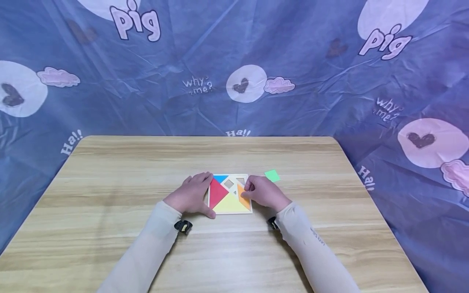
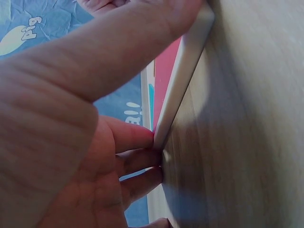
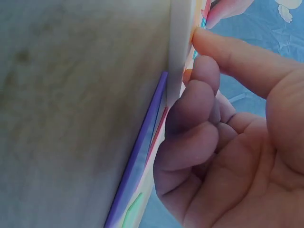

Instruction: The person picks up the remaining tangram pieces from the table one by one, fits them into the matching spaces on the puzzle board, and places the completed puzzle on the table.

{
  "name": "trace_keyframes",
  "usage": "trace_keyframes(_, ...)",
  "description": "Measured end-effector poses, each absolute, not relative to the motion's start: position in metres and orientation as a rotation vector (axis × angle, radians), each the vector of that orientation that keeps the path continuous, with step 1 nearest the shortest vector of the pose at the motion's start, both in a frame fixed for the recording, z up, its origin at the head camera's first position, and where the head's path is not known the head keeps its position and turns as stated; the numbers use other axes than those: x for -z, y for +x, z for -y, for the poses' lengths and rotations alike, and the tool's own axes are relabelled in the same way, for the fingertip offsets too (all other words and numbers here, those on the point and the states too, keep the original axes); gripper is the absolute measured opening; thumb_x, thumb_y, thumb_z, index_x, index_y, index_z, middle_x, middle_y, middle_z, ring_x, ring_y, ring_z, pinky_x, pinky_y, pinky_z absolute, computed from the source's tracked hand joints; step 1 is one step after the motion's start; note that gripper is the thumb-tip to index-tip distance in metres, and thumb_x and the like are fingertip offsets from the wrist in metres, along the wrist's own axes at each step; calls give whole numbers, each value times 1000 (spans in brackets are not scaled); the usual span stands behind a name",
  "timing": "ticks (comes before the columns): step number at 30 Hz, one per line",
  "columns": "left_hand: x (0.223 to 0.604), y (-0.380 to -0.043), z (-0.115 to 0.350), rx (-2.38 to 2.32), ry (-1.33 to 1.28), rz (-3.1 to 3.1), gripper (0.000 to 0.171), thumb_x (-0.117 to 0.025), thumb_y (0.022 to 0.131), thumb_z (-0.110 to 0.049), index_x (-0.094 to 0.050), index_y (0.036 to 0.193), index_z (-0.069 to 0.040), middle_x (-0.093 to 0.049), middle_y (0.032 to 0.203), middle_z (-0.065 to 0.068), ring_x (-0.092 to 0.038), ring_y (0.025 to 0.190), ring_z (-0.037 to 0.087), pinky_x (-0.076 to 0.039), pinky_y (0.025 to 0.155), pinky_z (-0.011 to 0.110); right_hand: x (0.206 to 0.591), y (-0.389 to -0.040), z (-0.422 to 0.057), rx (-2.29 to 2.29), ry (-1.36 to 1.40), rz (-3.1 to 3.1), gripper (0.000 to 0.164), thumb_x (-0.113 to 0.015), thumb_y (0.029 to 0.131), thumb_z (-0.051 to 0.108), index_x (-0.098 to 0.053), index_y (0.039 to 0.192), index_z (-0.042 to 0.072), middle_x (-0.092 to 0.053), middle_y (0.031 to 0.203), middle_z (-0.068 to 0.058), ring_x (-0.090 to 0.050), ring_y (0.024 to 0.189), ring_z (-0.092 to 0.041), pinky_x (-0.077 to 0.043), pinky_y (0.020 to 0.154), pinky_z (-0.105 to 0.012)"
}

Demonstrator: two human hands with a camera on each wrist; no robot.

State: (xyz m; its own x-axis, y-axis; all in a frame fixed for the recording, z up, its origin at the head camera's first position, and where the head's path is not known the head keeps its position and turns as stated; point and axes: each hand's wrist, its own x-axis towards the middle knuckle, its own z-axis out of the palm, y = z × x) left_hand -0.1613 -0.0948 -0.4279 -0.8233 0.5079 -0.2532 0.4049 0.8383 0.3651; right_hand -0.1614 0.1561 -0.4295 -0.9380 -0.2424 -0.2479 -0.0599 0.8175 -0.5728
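Note:
A white-framed tangram board [image 1: 232, 213] lies on the table, holding a red triangle [image 1: 217, 193], a yellow triangle [image 1: 231, 204], part of a blue piece [image 1: 220, 178] and an orange parallelogram [image 1: 242, 198]. My left hand [image 1: 193, 194] grips the board's left side, thumb at the near corner and fingers at the far one; the left wrist view shows fingertips against the white edge [image 2: 167, 114]. With thumb and forefinger, my right hand [image 1: 264, 192] pinches the orange parallelogram at the board's right side. Its other fingers are curled.
A green square [image 1: 272, 175] lies on the wooden table [image 1: 146, 162] beyond my right hand. In the right wrist view a purple piece [image 3: 137, 152] and the thin edge of a red piece [image 3: 159, 126] lie close by the board. A blue printed cloth [image 1: 205, 110] hangs behind.

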Motion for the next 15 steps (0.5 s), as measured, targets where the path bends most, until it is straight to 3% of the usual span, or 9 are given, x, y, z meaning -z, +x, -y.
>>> trace_keyframes(15, 427, -161, 94, -408, 696, -2682, 125, -81, 59, -62, -20, 151, -3, -23, 156, 10, -18, 143, 25, -14, 115, 51, 430, -157, -152, 684, -302, -2769, 31, -76, 78, 37, -56, 86, 14, -54, 64, 2, -47, 56, -14, -40, 54, -27)
